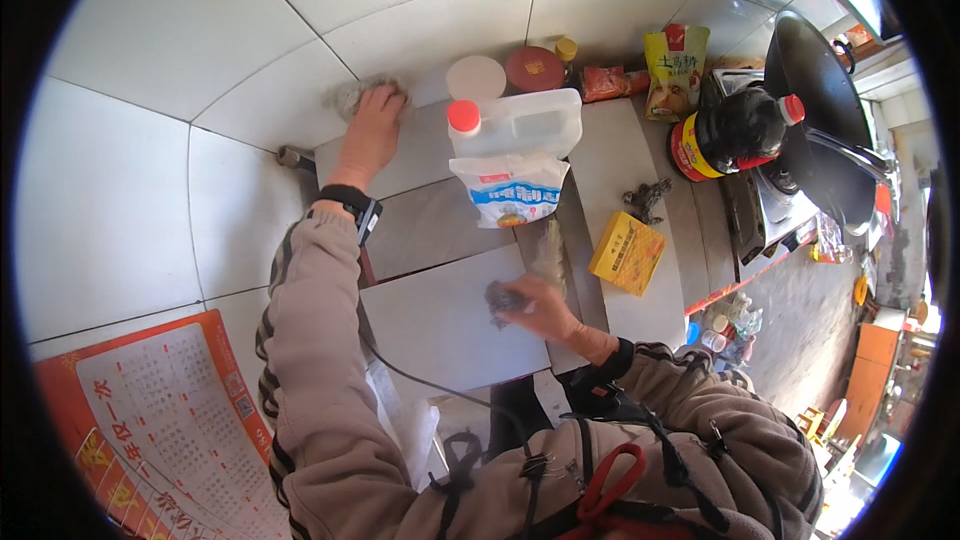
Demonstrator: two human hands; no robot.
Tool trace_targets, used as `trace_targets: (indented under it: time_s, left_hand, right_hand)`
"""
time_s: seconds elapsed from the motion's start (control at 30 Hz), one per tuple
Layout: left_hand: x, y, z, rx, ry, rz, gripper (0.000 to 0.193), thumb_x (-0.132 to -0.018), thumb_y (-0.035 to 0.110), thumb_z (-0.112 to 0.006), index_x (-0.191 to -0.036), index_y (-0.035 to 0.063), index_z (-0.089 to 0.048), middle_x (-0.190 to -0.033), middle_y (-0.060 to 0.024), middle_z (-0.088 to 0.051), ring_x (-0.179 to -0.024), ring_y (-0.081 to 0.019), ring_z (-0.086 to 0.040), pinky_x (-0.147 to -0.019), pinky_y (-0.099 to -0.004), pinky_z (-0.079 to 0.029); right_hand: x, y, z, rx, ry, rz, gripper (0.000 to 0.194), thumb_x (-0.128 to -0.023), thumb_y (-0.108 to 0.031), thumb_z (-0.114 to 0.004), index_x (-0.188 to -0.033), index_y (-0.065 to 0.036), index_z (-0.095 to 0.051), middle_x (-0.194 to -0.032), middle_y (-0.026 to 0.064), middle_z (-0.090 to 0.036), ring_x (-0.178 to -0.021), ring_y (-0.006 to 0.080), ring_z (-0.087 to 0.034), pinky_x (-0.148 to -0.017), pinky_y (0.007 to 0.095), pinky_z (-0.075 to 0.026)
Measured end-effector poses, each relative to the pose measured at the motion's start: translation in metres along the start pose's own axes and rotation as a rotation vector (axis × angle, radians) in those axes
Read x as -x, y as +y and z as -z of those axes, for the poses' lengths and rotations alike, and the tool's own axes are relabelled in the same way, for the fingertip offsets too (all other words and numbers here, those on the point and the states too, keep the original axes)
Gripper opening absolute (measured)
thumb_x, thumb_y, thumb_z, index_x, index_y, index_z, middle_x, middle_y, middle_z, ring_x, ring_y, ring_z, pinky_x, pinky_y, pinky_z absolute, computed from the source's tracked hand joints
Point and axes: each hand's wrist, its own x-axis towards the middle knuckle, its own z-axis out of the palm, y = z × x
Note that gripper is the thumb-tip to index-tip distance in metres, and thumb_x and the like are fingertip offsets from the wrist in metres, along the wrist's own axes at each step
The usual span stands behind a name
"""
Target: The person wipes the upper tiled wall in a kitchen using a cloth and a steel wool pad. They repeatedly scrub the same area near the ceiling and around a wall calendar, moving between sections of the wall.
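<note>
My left hand presses a grey wad, perhaps a rag, against the white wall tiles low in the corner. Over the front tile of the counter, my right hand grips a dark steel wool scourer, blurred by motion. A white plastic jug with a red cap stands between and beyond the hands. Against its near side leans a white printed bag. Right of my right hand are a yellow box and another steel wool scourer.
At the back wall are two round lids, a red packet and a seasoning pouch. A dark sauce bottle stands before a wok on a gas stove. A pipe end juts out at the left. A cable crosses the near edge.
</note>
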Motion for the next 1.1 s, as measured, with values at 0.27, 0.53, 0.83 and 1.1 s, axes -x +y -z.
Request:
trace_targets:
  time_s: [0.27, 0.53, 0.83, 1.1]
  left_hand:
    - [-0.009, -0.002, -0.064, 0.154, 0.022, -0.073, 0.045, -0.089, -0.002, -0.067, -0.134, 0.0069, -0.068, -0.145, -0.0142, -0.060, -0.136, -0.0394, -0.056, -0.113, -0.0484, -0.052]
    - [0.019, -0.010, -0.120, 0.022, -0.023, 0.054, 0.044, -0.092, 0.002, -0.068, -0.135, 0.0122, -0.068, -0.145, -0.0134, -0.061, -0.138, -0.0388, -0.056, -0.111, -0.0511, -0.054]
    - [0.103, -0.104, -0.058, -0.176, 0.024, 0.350, 0.042, -0.091, 0.004, -0.066, -0.134, 0.0067, -0.069, -0.135, -0.0205, -0.064, -0.127, -0.0471, -0.059, -0.106, -0.0576, -0.050]
    - [0.070, -0.056, -0.111, -0.066, 0.097, 0.259, 0.045, -0.090, 0.005, -0.068, -0.134, 0.0069, -0.067, -0.140, -0.0212, -0.062, -0.134, -0.0473, -0.056, -0.111, -0.0571, -0.052]
  right_hand:
    - [-0.008, 0.005, -0.006, -0.006, -0.013, -0.040, 0.054, -0.088, -0.026, -0.092, -0.138, -0.012, -0.076, -0.114, 0.0075, -0.072, -0.082, 0.0195, -0.069, -0.074, 0.0327, -0.059]
    - [-0.006, 0.010, -0.017, 0.020, -0.032, -0.061, 0.054, -0.088, -0.025, -0.092, -0.138, -0.012, -0.076, -0.115, 0.0080, -0.073, -0.084, 0.0194, -0.069, -0.075, 0.0321, -0.059]
    - [0.000, 0.004, -0.013, -0.039, -0.011, -0.010, 0.052, -0.089, -0.024, -0.091, -0.137, -0.012, -0.076, -0.115, 0.0084, -0.072, -0.081, 0.0199, -0.068, -0.074, 0.0318, -0.058]
    - [0.009, 0.008, -0.030, -0.016, -0.068, -0.039, 0.051, -0.089, -0.024, -0.090, -0.137, -0.014, -0.076, -0.111, 0.0084, -0.071, -0.081, 0.0196, -0.070, -0.075, 0.0323, -0.059]
